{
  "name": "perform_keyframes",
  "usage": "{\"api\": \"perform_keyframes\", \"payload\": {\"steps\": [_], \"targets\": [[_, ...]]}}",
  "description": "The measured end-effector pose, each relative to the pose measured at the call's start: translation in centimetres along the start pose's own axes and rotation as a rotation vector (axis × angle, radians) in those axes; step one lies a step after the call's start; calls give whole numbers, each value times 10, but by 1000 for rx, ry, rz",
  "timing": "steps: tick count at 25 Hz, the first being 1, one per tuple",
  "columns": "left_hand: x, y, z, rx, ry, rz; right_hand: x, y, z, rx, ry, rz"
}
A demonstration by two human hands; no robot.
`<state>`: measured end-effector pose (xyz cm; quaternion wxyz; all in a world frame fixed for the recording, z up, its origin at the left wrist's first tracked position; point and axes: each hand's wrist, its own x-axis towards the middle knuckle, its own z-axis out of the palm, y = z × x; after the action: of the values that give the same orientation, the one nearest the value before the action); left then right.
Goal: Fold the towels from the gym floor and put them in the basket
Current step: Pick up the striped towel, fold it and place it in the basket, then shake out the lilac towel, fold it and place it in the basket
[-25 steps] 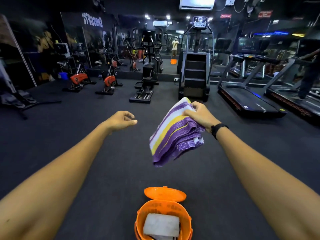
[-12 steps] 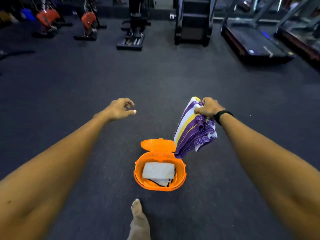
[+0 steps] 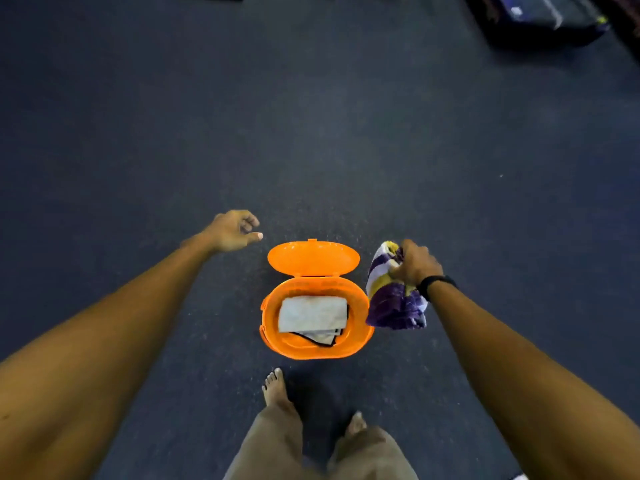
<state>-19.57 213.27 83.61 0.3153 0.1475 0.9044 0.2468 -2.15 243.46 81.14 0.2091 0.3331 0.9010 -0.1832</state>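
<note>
An orange basket [image 3: 273, 327] stands on the dark gym floor right in front of my feet, its lid [image 3: 313, 258] flipped open at the far side. A folded pale grey towel [image 3: 311, 313] lies inside it on top of other cloth. My right hand [image 3: 414, 263] grips a folded purple, white and yellow striped towel [image 3: 393, 299], which hangs just beside the basket's right rim. My left hand [image 3: 235, 230] hovers empty above the floor, to the left of the lid, fingers loosely curled and apart.
Dark rubber floor [image 3: 311, 116] stretches all around the basket. The end of a treadmill [image 3: 543, 19] shows at the top right corner. My bare feet [image 3: 277, 389] and trouser legs [image 3: 277, 445] are just behind the basket.
My view has tipped down from the gym room to the floor. My right hand has lowered the striped towel to beside the basket's rim. I have stepped closer to the basket.
</note>
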Motion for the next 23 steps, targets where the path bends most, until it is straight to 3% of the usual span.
{"api": "perform_keyframes", "payload": {"steps": [6, 10, 13, 18, 23], "targets": [[87, -70, 89, 16, -144, -98, 83, 15, 134, 203, -271, -55], [144, -129, 161, -8, -153, -175, 159, 48, 223, -80, -380, -10], [162, -152, 194, -3, -167, -193, 188, 57, 253, -165, -359, 47], [160, -134, 192, -12, -143, -206, 198, 46, 229, -70, -308, -75], [134, -64, 130, -47, -62, -132, 182, 0, 122, 118, -232, -191]]}}
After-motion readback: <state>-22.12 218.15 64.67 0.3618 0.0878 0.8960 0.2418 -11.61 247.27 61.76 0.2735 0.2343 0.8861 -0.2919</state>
